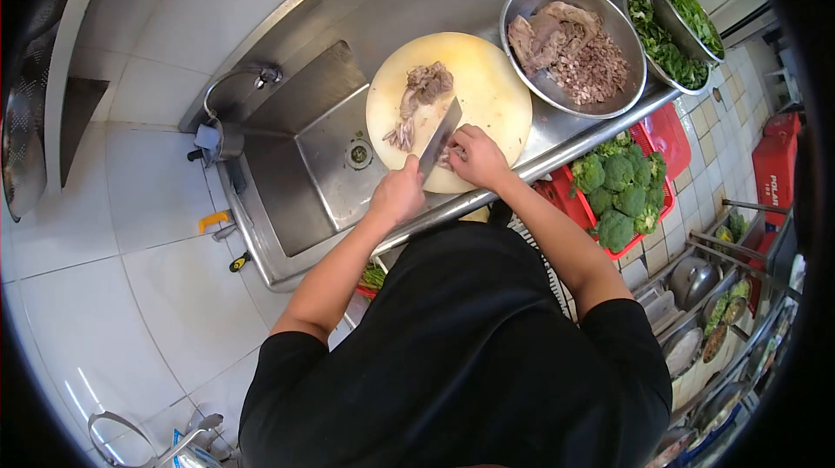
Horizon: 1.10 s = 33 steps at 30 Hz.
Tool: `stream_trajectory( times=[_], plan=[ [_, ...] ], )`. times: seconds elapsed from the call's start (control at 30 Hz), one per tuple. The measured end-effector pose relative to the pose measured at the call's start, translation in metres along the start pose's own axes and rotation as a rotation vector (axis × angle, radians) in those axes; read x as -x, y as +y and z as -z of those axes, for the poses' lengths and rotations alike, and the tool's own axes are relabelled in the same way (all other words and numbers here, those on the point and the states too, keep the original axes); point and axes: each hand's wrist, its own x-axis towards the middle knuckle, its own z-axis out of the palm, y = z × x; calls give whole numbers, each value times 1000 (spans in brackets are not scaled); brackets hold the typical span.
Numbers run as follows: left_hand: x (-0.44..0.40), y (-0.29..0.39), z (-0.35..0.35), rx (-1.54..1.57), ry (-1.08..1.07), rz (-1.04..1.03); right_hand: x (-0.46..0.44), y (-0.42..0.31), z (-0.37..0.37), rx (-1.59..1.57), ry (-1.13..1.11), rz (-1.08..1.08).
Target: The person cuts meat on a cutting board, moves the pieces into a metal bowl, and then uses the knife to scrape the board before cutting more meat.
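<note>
My left hand (398, 193) is closed around the handle of a cleaver (441, 136), its broad blade standing on a round, pale chopping board (496, 94). Close to the right of the blade, my right hand (478, 157) has curled fingers pressing on small strips of cooked meat (445, 157); the fingers partly cover them. A larger chunk of cooked meat (430, 81) lies farther back on the board. Sliced strips of meat (401, 134) rest left of the blade. The board sits partly over the sink's right side.
A steel bowl (632, 90) holds meat chunks and diced meat right of the board. Leafy greens (644, 20) fill bowls beyond it. Below the counter is a red basket (668, 200) of broccoli (618, 174). A steel sink (287, 185) with a faucet (265, 76) lies left.
</note>
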Motion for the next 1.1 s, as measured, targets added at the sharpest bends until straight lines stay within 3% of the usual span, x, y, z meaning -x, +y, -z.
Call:
stream_trajectory(
  times=[0.2, 0.47, 0.57, 0.7, 0.8, 1.1],
  plan=[
    [41, 15, 3, -65, -135, 123, 5, 9, -2, 57, -29, 16],
    [-8, 13, -16, 31, -10, 12, 5, 9, 7, -18, -82, 16],
    [5, 17, 1, 17, -11, -11, 6, 4, 14, 19, -20, 28],
    [41, 26, 23, -55, -72, 5, 6, 13, 11, 73, -96, 21],
    [36, 21, -9, -3, -93, 113, 6, 18, 14, 119, -118, 22],
    [8, 25, -8, -8, -33, 1, -6, 26, 22, 111, -41, -53]
  ],
)
